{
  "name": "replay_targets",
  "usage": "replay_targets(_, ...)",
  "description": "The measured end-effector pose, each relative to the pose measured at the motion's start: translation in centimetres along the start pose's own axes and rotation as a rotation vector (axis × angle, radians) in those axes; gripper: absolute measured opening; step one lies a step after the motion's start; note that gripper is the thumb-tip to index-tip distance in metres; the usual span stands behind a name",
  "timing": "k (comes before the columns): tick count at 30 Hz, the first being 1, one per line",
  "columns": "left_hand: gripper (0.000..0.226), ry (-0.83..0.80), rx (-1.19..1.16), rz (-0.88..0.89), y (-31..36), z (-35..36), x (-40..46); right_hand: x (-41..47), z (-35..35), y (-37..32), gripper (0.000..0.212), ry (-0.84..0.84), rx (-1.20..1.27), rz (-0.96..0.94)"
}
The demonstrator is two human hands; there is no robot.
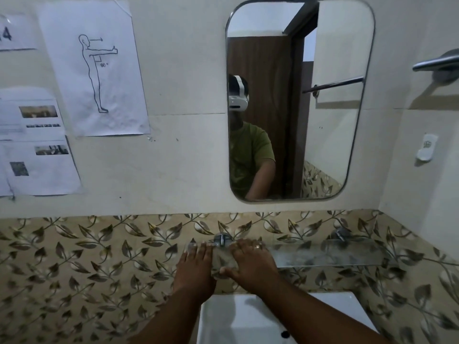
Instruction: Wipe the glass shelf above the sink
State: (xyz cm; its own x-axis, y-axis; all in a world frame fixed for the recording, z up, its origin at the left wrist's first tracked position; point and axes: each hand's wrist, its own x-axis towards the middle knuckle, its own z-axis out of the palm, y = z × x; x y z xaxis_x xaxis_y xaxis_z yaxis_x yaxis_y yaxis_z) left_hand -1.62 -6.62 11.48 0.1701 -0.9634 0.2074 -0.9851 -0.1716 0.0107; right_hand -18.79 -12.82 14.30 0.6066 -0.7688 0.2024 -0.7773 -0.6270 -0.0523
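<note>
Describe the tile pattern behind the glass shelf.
Beige tiles with dark leaf-and-vine print, clearest in the head view.

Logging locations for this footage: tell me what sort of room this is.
Most likely a bathroom or washroom. A white sink sits below a glass shelf on leaf-patterned wall tiles, with a wall mirror above and a metal towel bar to the right. Both hands rest on the shelf.
</note>
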Motion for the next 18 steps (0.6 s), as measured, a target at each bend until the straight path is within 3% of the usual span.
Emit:
replay_targets(3, 0.085, 0.008, 0.006, -0.006, 0.2, -0.4, 0.1, 0.6, -0.5, -0.8, 0.13, -0.03, 0.049, 0.063)
replay_targets(10, 0.091, -0.013, 0.0, -0.011, 0.2, -0.4, 0.2, -0.5, 0.2, 0.7, 0.119, -0.019, -0.033, -0.065)
replay_targets(18, 0.095, 0.0, 0.01, -0.023, 0.3, -0.1, 0.0, 0.1, -0.2, 0.8, 0.13, -0.052, -0.013, 0.086)
